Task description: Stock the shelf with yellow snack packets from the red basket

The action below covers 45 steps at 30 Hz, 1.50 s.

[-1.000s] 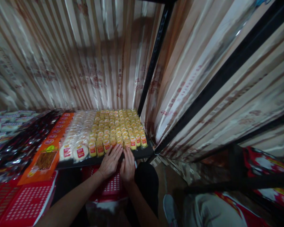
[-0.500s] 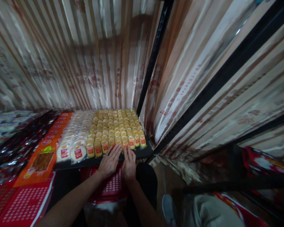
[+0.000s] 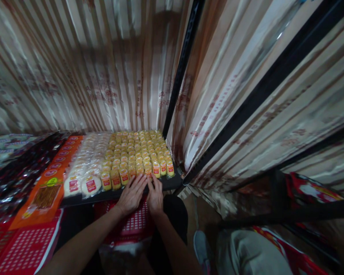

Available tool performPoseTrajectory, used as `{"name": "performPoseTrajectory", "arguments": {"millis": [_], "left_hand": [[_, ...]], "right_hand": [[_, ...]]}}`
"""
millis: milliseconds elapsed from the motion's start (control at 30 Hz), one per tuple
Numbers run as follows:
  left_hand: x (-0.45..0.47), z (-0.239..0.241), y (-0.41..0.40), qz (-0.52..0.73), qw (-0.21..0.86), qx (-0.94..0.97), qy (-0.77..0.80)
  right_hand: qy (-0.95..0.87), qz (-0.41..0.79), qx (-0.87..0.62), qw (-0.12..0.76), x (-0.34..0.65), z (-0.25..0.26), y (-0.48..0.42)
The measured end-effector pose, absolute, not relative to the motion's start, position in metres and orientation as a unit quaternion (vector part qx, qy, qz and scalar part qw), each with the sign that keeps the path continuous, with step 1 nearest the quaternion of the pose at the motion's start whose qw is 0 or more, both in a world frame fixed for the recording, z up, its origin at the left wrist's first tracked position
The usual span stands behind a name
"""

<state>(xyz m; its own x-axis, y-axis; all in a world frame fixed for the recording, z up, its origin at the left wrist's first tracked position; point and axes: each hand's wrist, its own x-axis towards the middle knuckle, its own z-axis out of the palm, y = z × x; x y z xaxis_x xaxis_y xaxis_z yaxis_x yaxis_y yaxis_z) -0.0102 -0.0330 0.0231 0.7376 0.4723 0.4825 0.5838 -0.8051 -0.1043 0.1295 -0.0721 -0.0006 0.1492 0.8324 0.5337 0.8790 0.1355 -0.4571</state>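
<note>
Small yellow wrapped cakes (image 3: 132,152) stand in tight rows on a black shelf (image 3: 99,198), their red labels facing me along the front. My left hand (image 3: 132,193) rests against the front row with its fingers stretched out and lying close together. Beside it, my right hand (image 3: 154,194) touches a front cake with its extended fingertips. The fingertips of both hands nearly meet and partly cover the labels of a few front cakes. Neither hand holds anything that I can see.
Left of the cakes stand white round wrapped cakes (image 3: 91,185), an orange snack packet (image 3: 47,191) and dark shiny packets (image 3: 20,168). Red baskets (image 3: 31,244) sit below. Black metal posts (image 3: 181,72) frame the patterned curtain (image 3: 126,88). A person's light-clothed knee (image 3: 250,252) is at lower right.
The view has shifted slightly, so the shelf appears further left. My left fingertips have edged right along the front row, closer to my right hand.
</note>
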Motion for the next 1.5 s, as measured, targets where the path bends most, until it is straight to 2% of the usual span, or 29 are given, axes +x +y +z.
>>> {"name": "performPoseTrajectory", "arguments": {"millis": [333, 1033, 1500], "left_hand": [[0.008, 0.020, -0.027, -0.213, 0.120, -0.927, -0.283], [0.008, 0.021, -0.028, -0.205, 0.140, -0.925, -0.288], [0.012, 0.026, -0.026, -0.206, 0.153, -0.926, -0.277]], "right_hand": [[-0.606, -0.025, -0.635, 0.479, 0.142, 0.005, -0.069], [-0.602, -0.025, -0.662, 0.447, 0.145, 0.001, -0.056], [-0.569, -0.048, -0.681, 0.459, 0.149, 0.007, -0.053]]}}
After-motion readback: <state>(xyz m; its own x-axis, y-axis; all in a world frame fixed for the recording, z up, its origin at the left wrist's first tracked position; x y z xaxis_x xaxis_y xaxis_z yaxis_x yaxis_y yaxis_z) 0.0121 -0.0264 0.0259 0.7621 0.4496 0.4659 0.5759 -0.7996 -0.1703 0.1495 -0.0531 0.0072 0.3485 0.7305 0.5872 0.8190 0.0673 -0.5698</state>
